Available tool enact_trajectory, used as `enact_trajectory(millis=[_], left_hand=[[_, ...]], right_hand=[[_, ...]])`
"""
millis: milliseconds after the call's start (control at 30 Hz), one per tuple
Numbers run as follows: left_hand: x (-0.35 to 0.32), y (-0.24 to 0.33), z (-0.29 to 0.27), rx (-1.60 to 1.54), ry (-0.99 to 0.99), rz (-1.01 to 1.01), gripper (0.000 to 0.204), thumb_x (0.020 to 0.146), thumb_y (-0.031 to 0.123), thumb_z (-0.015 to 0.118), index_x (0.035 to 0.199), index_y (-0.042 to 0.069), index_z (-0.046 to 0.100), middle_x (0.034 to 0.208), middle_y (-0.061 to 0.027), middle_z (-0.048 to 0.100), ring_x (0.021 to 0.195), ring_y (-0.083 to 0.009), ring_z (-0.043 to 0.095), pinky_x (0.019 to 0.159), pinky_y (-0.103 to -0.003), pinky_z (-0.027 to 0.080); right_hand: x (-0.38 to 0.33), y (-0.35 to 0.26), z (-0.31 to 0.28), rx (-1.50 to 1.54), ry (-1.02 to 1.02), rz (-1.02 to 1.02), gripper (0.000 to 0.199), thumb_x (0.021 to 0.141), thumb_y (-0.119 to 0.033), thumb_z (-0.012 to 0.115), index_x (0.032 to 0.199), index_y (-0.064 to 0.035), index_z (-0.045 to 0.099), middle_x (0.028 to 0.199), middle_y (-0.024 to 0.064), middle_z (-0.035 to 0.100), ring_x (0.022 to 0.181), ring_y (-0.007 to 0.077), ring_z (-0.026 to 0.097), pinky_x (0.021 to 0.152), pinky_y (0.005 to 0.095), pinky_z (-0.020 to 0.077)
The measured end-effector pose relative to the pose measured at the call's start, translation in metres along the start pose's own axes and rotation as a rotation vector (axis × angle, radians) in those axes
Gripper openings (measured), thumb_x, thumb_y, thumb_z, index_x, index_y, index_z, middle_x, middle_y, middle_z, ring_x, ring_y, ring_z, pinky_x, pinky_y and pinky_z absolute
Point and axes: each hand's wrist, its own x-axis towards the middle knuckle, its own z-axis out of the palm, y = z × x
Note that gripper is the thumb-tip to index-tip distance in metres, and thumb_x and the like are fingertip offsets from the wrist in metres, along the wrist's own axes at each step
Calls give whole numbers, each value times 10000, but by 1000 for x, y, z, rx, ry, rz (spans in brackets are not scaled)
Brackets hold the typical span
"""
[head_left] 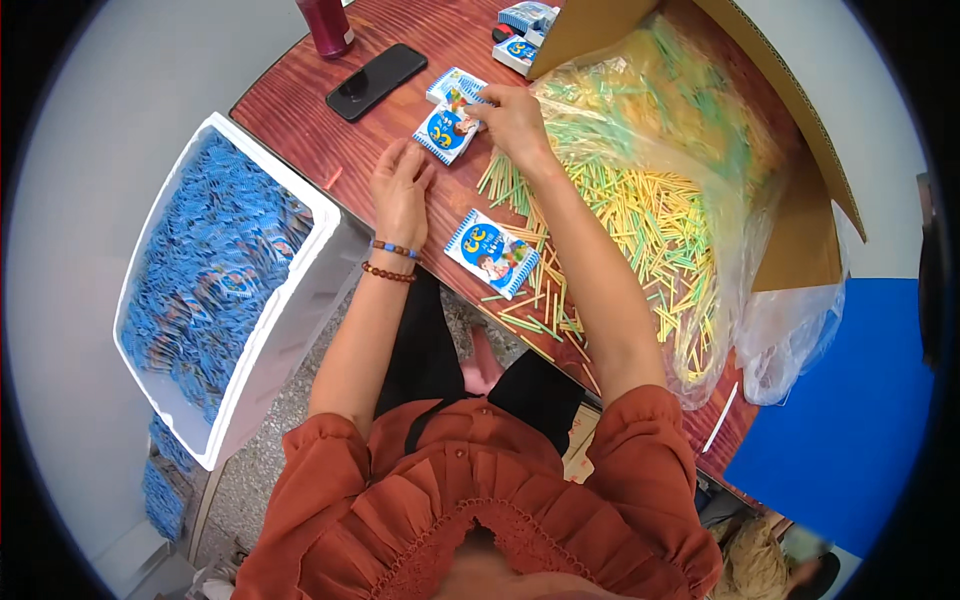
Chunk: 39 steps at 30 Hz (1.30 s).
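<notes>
One blue-and-white packet (441,136) was upper-middle of frame, pinched by the right hand (515,123), left hand (400,200) half-open, couldn't tell if touching. Looked like packet-arranging; next move probably needed gentle lining-up.

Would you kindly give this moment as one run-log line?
right hand: holding blue-and-white packet by its edge | left hand: beside it, contact unclear | table: another packet, phone, yellow and green sticks
</notes>
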Motion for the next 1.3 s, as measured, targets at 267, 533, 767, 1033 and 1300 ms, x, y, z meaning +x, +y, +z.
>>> enact_trajectory(millis=[267, 533, 767, 1033, 1300], left_hand=[[13, -18, 0, 55, -36, -96, 340, 930, 124, 576, 1217, -29, 472, 1113, -72, 581, 1055, -160, 552, 925, -306, 451], [-3, -10, -7, 40, -49, -48, 411, 921, 128, 592, 1266, -35, 439, 1183, -114, 544, 1065, -199, 553, 903, -318, 470], [-32, 8, 0, 223, -111, 13, 234, 937, 115, 571, 1124, -26, 579, 995, -77, 636, 859, -128, 617, 775, -245, 514], [-75, 9, 56, 698, -660, -33, 182, 861, 106, 681, 1001, -8, 656, 830, -13, 670, 736, -46, 600, 632, -219, 497], [-104, -29, 63, 258, -432, -208, 113, 869, 48, 661, 979, 21, 652, 866, -21, 687, 718, -50, 633, 618, -195, 512]], right_hand=[[-22, 0, -31, -339, 164, -171, 258, 808, -221, 664, 978, -28, 652, 830, 123, 663, 743, 253, 624, 672, 348, 476], [-147, -11, -54, -419, -315, 120, 328, 702, -313, 765, 765, -36, 602, 693, 95, 588, 680, 231, 573, 618, 352, 438], [-164, 12, -52, -387, -137, 22, 197, 799, -249, 670, 765, -56, 691, 709, 95, 622, 674, 275, 590, 621, 385, 435], [-170, 3, -102, 223, -231, 158, 155, 866, -151, 657, 885, 1, 678, 761, -23, 626, 662, 47, 541, 579, 200, 413], [-207, 17, -97, 833, 85, 339, 101, 858, -104, 672, 869, -4, 658, 737, -32, 612, 643, 17, 517, 560, 187, 407]])
